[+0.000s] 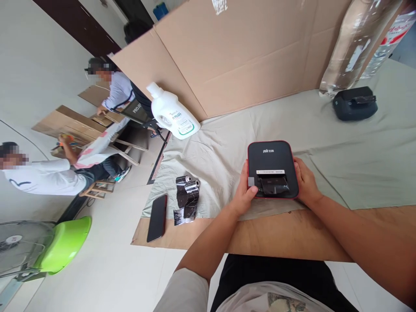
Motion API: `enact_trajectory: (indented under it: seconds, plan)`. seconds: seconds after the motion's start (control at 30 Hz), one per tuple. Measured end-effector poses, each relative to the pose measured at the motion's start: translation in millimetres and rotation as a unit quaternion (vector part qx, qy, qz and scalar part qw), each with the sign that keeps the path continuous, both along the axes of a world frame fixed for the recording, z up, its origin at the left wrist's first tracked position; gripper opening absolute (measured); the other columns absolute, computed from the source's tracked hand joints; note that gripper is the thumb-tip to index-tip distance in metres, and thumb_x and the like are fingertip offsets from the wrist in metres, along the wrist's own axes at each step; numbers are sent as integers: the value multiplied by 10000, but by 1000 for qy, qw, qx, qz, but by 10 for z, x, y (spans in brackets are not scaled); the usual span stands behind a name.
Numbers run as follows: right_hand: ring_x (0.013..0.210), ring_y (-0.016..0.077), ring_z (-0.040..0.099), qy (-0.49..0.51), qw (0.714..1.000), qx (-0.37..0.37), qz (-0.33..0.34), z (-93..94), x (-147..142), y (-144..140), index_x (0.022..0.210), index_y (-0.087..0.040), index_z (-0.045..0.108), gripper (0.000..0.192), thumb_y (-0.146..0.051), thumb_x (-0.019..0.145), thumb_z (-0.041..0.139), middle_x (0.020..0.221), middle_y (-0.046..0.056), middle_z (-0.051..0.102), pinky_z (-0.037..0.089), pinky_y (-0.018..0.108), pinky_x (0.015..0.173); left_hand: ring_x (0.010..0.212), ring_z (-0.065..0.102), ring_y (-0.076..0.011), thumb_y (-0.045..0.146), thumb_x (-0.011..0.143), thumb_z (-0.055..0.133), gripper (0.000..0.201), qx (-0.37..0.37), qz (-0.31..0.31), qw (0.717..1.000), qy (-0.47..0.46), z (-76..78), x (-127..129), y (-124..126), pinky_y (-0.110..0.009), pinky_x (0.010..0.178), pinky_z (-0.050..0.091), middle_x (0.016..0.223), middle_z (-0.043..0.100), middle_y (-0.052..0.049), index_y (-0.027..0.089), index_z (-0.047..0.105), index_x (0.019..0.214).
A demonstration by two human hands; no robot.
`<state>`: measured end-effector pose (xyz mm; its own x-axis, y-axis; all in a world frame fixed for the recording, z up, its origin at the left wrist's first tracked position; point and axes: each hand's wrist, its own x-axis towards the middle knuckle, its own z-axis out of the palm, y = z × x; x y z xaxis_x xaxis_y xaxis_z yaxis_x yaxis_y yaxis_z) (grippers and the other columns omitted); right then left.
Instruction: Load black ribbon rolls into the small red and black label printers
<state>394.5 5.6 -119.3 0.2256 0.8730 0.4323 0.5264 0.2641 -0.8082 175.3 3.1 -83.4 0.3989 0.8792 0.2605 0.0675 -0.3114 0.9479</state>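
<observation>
left hand [244, 194] and right hand [304, 182] clasp the black printer [272, 162] from both sides

Little lettering reads clearly here.
Behind the white bottle [172, 113], a black board [136, 110] shows "PROJE"; the bottle's own label stays illegible.

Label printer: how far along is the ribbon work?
Done: black ribbon film sits in the label printer's front slot. In hand: left hand and right hand grip its sides. Left: a loose ribbon roll lies on the cloth beside a phone.
</observation>
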Motion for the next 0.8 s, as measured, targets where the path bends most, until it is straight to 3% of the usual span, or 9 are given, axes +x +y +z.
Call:
enact_trajectory:
  seconds: [0.1, 0.17, 0.23, 0.3, 0.43, 0.57, 0.73, 0.8]
  plan:
    - [1090, 282, 682, -5, 999, -2, 34, 17, -17, -45, 1307, -224, 580, 470, -461, 1044, 271, 1193, 105, 710, 561, 423, 896, 1539, 235, -309, 664, 801, 636, 904, -22, 9, 999, -45, 55, -31, 10, -485, 1266, 213, 1660, 268, -74, 284, 300, 1548]
    - [1110, 284, 679, -27, 996, -4, 80, 6, -42, -54, 1395, -224, 518, 478, -469, 1032, 329, 1255, 116, 687, 567, 444, 915, 1445, 418, -328, 612, 751, 684, 847, -79, 55, 988, -122, 61, -85, 134, -495, 1199, 343, 1567, 443, -80, 268, 417, 1477]
    - [1120, 282, 679, -54, 990, -20, 129, -27, -70, -47, 1473, -241, 434, 536, -484, 996, 435, 1328, 128, 649, 579, 476, 918, 1282, 587, -334, 559, 735, 661, 692, -159, 121, 958, -207, 85, -195, 372, -493, 1097, 452, 1346, 650, -89, 220, 563, 1330]
    - [1107, 282, 685, -69, 986, -45, 143, -71, -94, -34, 1504, -259, 388, 599, -484, 962, 508, 1350, 137, 633, 596, 499, 892, 1118, 679, -324, 503, 750, 597, 533, -217, 193, 918, -271, 159, -377, 709, -471, 1004, 510, 1089, 749, -89, 170, 652, 1163]
    - [1050, 286, 702, -66, 990, -63, 108, -138, -126, -11, 1467, -263, 432, 563, -468, 952, 528, 1258, 138, 677, 626, 492, 809, 870, 722, -256, 389, 825, 471, 353, -221, 311, 860, -338, 427, -903, 1482, -404, 879, 553, 824, 744, -62, 148, 676, 982]
    - [950, 277, 719, -69, 991, -46, 101, -124, -149, 3, 1424, -263, 468, 523, -469, 948, 532, 1156, 124, 711, 635, 442, 702, 771, 700, -226, 402, 880, 443, 297, -230, 394, 833, -314, 617, -1394, 2075, -406, 834, 572, 735, 696, -39, 174, 632, 908]
    - [937, 274, 720, -78, 989, -61, 107, -53, -153, -8, 1394, -248, 472, 506, -483, 949, 526, 1143, 123, 713, 632, 417, 653, 713, 674, -207, 402, 897, 480, 245, -248, 488, 798, -250, 584, -1713, 2394, -386, 787, 576, 678, 634, -13, 185, 587, 866]
    - [948, 278, 717, -76, 989, -65, 108, -49, -157, -14, 1390, -251, 472, 507, -483, 943, 534, 1142, 124, 710, 622, 396, 602, 704, 668, -205, 364, 916, 462, 214, -236, 491, 798, -256, 548, -1796, 2418, -378, 768, 570, 677, 614, -5, 187, 575, 879]
